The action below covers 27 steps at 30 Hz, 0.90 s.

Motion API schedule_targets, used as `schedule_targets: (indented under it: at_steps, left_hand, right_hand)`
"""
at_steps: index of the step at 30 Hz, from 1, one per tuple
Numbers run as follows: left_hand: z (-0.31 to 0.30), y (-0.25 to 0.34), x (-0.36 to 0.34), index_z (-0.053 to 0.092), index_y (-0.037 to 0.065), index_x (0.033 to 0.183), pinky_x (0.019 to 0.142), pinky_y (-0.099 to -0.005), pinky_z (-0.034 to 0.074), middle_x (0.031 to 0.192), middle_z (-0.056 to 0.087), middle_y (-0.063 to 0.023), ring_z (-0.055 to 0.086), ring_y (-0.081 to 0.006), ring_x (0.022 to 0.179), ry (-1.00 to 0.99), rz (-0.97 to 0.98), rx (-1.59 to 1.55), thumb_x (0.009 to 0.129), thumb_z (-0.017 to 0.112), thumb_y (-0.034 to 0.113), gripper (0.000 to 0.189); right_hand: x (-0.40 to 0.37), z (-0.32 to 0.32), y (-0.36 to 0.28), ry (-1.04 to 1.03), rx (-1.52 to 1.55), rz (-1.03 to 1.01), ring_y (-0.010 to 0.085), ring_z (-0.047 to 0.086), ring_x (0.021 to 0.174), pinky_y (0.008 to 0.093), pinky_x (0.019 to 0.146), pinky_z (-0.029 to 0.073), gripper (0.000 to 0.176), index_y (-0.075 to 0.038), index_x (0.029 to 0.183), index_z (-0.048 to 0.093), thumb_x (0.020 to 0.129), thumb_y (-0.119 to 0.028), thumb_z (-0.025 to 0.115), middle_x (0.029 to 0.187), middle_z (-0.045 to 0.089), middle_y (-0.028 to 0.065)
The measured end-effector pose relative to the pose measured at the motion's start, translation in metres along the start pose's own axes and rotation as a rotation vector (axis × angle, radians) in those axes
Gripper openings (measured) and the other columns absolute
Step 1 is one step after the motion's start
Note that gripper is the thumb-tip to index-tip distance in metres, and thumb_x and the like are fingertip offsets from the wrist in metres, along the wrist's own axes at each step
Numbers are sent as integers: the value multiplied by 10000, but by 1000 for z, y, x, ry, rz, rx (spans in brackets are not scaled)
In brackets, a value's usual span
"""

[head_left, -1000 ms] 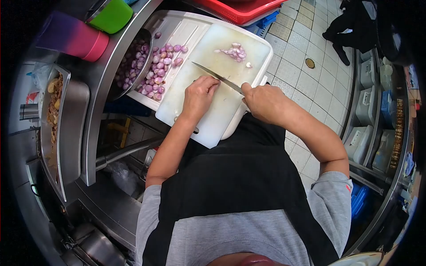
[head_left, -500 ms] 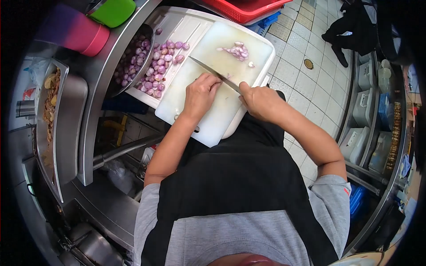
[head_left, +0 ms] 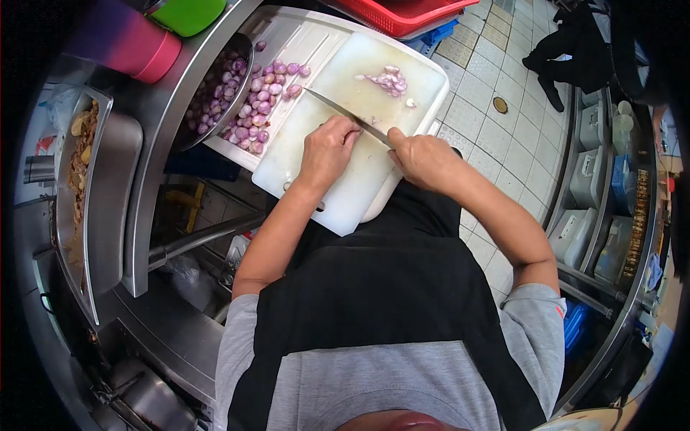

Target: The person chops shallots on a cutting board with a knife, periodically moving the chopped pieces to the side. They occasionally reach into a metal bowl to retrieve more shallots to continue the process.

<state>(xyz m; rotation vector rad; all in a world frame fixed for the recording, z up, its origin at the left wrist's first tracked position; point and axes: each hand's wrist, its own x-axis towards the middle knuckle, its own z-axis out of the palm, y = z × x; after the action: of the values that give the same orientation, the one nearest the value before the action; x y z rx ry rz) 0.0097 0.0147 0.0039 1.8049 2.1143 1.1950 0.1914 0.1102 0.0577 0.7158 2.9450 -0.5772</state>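
Observation:
My right hand [head_left: 424, 158] grips the handle of a long knife [head_left: 338, 111] whose blade lies across the white cutting board [head_left: 338, 187]. My left hand [head_left: 327, 151] is curled on the board beside the blade, fingertips on a small shallot that is mostly hidden. A small pile of sliced shallot pieces [head_left: 388, 80] lies at the board's far end. Peeled whole shallots [head_left: 262, 100] are heaped on the white tray [head_left: 302, 39] left of the board.
A metal bowl [head_left: 223, 90] with more shallots sits left of the tray. A steel tray with peelings [head_left: 83, 154] is at far left, pink [head_left: 136, 43] and green [head_left: 190, 14] containers above it. A red basket [head_left: 392, 14] lies beyond. Tiled floor and shelves with tubs at right.
The knife blade has shifted slightly left and forward across the board while both hands stay close together; the view has drifted a little.

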Motion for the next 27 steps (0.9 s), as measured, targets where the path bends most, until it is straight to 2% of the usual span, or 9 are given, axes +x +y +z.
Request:
schedule_targets:
  at_steps: [2, 8, 10, 12, 16, 18, 22, 25, 27]
  left_hand:
    - [-1, 1, 0, 686, 40, 904, 673, -335, 539, 894, 686, -90, 678, -257, 758, 0, 3, 14, 797, 708, 21, 110]
    - [0, 2, 0, 664, 44, 871, 659, -360, 530, 860, 664, -92, 665, -277, 746, 19, 15, 8, 796, 705, 34, 87]
    - [-1, 2, -1, 645, 48, 847, 656, -385, 524, 842, 649, -94, 657, -299, 747, 18, 17, -1, 800, 698, 46, 71]
    - [0, 1, -1, 675, 40, 884, 654, -334, 534, 862, 669, -86, 669, -255, 738, -8, 7, 21, 782, 720, 21, 113]
    - [0, 2, -1, 674, 41, 890, 650, -329, 533, 867, 665, -84, 668, -254, 738, 1, 4, 46, 788, 717, 20, 112]
    - [0, 3, 0, 644, 42, 850, 671, -383, 526, 875, 654, -91, 658, -301, 753, 10, 5, -20, 807, 688, 33, 62]
    - [-3, 3, 4, 645, 39, 858, 705, -404, 526, 898, 664, -96, 659, -312, 766, -18, -13, -79, 812, 686, 39, 62]
    - [-6, 2, 8, 661, 48, 905, 733, -424, 523, 883, 674, -105, 661, -323, 779, -102, -41, 0, 822, 693, 73, 93]
    - [-6, 6, 12, 680, 55, 931, 733, -428, 524, 834, 675, -113, 660, -327, 777, -130, -195, 76, 830, 695, 103, 114]
  right_hand:
    - [-2, -23, -4, -125, -51, 6, 423, 658, 657, 523, 585, 524, 249, 8, 986, 435, 958, -223, 522, 669, 644, 218]
    - [1, 20, 5, -23, 65, 52, 429, 656, 683, 522, 607, 518, 256, 7, 1006, 446, 963, -236, 518, 692, 647, 224]
    - [1, 3, 2, -47, 37, 29, 432, 654, 680, 522, 610, 518, 257, 7, 1002, 445, 964, -236, 517, 693, 646, 229]
    - [-2, -19, -2, -104, -9, 12, 437, 651, 678, 527, 617, 518, 258, 5, 993, 443, 962, -239, 522, 696, 643, 236]
    - [-6, -19, -7, -162, 3, 30, 434, 657, 715, 526, 629, 519, 254, 4, 991, 446, 960, -235, 525, 711, 645, 239]
    - [0, 9, -4, -82, 115, 110, 449, 655, 759, 530, 660, 515, 266, 10, 1007, 454, 957, -239, 533, 733, 646, 255]
    - [8, 14, 25, -78, 394, 90, 468, 641, 835, 517, 756, 492, 305, -10, 1076, 503, 960, -289, 547, 832, 645, 294]
    - [7, 1, 29, -138, 370, 98, 464, 647, 838, 519, 777, 496, 334, 32, 1052, 517, 961, -289, 527, 835, 650, 306]
    - [1, 2, 24, -104, 295, 80, 455, 654, 818, 518, 751, 509, 321, 22, 1044, 513, 959, -287, 528, 823, 657, 289]
